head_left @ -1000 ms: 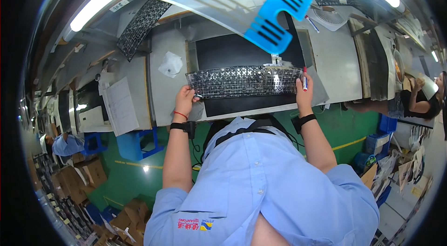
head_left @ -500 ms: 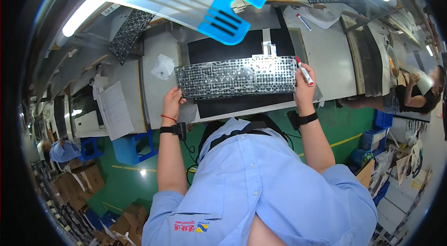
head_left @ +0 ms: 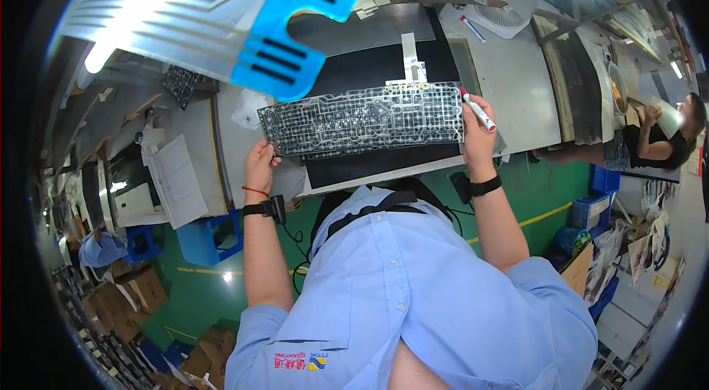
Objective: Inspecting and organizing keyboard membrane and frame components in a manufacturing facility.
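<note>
Sheet (head_left: 362,122) is in front of the person, over the black mat (head_left: 358,65). Left hand (head_left: 261,165) is closed on its lower left corner; right hand (head_left: 480,131) grips the right edge and also has the marker (head_left: 478,111).

To hold it well: edges only, light even pull, both ends level — the left looks a touch lower. Don't squeeze hard enough to bow it. Angle the marker's red end away; it sits right by the upper right corner. Mind the pale tail (head_left: 408,50) on the far edge, no creasing.

Hard to see: fingers behind the sheet, so the full grip is a guess. Can't tell whether the lower edge touches anything, or if the marker is capped. Blue comb-edged plate (head_left: 277,65) blocks the upper left — the white bag (head_left: 246,111) is partly covered.
</note>
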### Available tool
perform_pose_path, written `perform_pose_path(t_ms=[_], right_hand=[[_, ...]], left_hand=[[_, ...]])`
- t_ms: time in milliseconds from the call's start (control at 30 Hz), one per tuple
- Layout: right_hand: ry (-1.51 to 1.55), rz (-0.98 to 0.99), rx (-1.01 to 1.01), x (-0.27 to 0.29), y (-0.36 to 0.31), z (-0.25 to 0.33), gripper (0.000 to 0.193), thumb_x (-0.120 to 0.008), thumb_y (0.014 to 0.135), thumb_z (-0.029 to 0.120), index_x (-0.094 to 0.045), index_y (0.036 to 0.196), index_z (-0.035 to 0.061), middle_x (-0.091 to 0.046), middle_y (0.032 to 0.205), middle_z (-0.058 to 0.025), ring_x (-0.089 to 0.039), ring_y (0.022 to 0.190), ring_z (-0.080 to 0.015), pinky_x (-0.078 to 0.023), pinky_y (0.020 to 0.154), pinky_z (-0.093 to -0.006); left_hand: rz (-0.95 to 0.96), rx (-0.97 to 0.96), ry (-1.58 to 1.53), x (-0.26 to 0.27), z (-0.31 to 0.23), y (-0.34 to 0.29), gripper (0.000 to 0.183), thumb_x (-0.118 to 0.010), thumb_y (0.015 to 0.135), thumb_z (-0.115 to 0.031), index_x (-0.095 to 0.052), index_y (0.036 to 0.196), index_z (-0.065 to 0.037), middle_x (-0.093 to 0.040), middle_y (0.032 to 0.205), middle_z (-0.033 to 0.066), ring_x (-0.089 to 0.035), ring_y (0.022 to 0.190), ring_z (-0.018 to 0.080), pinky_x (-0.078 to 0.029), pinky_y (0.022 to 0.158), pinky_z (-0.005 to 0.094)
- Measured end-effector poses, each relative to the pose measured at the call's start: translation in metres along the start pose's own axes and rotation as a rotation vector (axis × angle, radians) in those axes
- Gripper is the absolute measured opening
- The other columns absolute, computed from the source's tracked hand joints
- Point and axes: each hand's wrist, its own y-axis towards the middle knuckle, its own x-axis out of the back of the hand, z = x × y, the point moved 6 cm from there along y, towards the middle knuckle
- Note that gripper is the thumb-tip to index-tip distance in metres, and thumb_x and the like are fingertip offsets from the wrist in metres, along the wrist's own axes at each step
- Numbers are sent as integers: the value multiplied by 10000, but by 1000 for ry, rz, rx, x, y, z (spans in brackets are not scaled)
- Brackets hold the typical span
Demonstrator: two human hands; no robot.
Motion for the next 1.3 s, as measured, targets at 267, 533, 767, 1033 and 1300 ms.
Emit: perform_pose_path(t_ms=[267,533,767,1033,1300], right_hand=[[-95,13,35,-4,-3,9,260,-569,919,84,-520,1169,30,-622,1001,-81,-598,850,-104,-494,693,-218],[-96,31,-1,-7,-3,13,264,-495,957,128,-467,1198,26,-647,1021,-149,-642,742,-150,-485,588,-218],[-102,19,-11,-4,-3,4,273,-500,956,133,-475,1207,29,-654,997,-115,-633,739,-123,-482,604,-212],[-158,-119,-113,25,-2,-28,247,-529,934,111,-498,1169,38,-645,975,-99,-644,782,-141,-490,620,-228],[-364,-202,-143,66,-5,-78,285,-574,907,136,-518,1173,50,-646,922,-85,-630,788,-135,-487,653,-256]], left_hand=[[-8,-124,-74,8,-26,-5,121,-513,945,-61,-532,1060,-30,-586,881,21,-543,678,91,-472,631,220],[-252,-424,-294,50,-122,6,154,-554,931,-72,-526,1072,-17,-586,901,37,-546,705,120,-477,656,229],[-332,-485,-344,75,-175,28,208,-569,923,-62,-514,1096,38,-563,933,69,-578,787,150,-509,714,232],[-416,-449,-320,90,-180,37,301,-583,908,-44,-476,1152,95,-563,1013,117,-605,867,184,-533,778,248],[-420,-535,-555,52,-176,25,219,-505,961,-158,-517,1043,45,-571,946,84,-598,847,194,-520,768,277]])
